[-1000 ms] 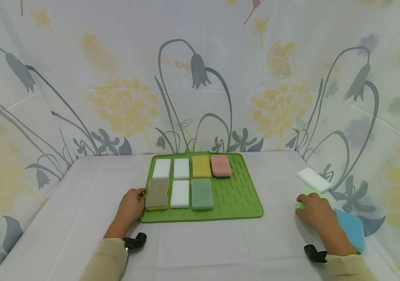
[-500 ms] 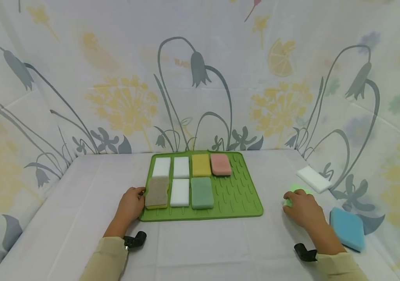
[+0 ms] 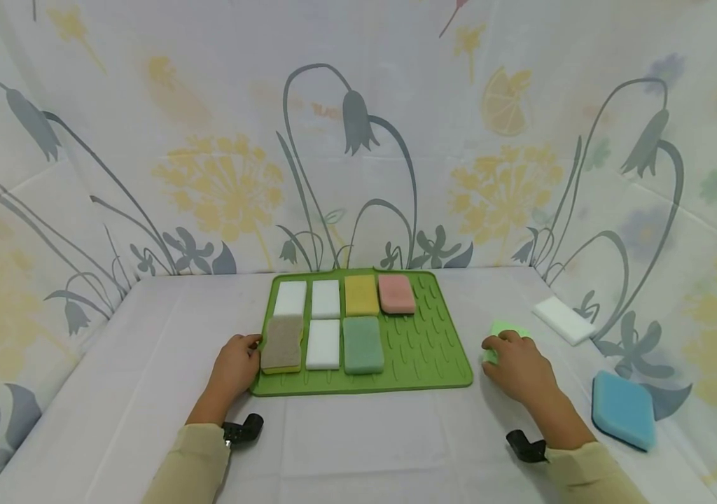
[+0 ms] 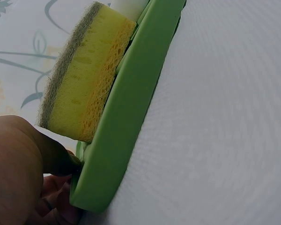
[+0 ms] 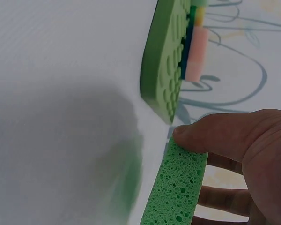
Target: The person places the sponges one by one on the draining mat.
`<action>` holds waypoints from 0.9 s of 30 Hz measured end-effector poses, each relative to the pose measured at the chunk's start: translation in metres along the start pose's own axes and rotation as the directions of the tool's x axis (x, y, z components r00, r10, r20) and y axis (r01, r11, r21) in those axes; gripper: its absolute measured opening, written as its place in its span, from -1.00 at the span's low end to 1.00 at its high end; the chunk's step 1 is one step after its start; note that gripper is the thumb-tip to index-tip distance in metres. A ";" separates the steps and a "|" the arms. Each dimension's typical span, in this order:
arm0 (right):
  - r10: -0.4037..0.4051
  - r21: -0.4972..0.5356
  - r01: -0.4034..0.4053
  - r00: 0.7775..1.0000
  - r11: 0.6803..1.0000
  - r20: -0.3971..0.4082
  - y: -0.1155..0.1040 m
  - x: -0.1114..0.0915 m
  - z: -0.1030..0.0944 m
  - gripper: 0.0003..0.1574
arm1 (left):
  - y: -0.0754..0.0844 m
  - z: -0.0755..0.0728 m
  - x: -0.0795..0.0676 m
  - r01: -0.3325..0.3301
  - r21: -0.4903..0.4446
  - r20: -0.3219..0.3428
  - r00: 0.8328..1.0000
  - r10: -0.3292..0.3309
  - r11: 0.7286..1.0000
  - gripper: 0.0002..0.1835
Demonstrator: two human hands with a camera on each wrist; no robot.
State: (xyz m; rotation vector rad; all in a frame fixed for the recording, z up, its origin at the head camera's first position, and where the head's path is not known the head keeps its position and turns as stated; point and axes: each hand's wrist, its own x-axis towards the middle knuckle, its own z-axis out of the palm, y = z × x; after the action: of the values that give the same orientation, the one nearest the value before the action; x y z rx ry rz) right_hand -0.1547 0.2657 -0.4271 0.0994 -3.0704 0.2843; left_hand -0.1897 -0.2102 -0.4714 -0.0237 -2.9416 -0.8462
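Observation:
My right hand (image 3: 519,366) grips a light green sponge (image 5: 178,187) to the right of the ribbed green mat (image 3: 424,343). In the right wrist view the thumb presses one side of this porous sponge, with fingers on the other; the sponge looks raised above the cloth. My left hand (image 3: 234,365) holds the mat's left edge, the thumb at its rim and the fingers partly hidden. Beside it on the mat lies a yellow sponge with a grey-brown scouring face (image 4: 84,70). The mat also bears white sponges (image 3: 323,344), a yellow one (image 3: 361,295), a pink one (image 3: 397,293) and a grey-green one (image 3: 363,345).
On the white tablecloth (image 3: 384,448) at the right lie a white sponge (image 3: 564,320) and a blue sponge (image 3: 623,410) with a dark underside. A flower-patterned cloth (image 3: 358,140) stands behind and at both sides of the table.
My right hand has carried the light green sponge left toward the mat, away from the white and blue sponges. The left hand stays at the mat's edge.

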 end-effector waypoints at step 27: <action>-0.157 -0.028 0.155 0.985 0.988 -0.073 -0.048 0.012 0.001 -0.64 | 0.001 0.000 0.001 0.006 -0.002 0.007 1.000 -0.006 1.000 -0.59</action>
State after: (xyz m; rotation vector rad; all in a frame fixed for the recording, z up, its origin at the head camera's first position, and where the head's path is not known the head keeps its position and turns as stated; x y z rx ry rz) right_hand -0.1639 0.2179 -0.4190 0.3187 -2.9690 0.2399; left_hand -0.1902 -0.2093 -0.4703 -0.0178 -2.9493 -0.8514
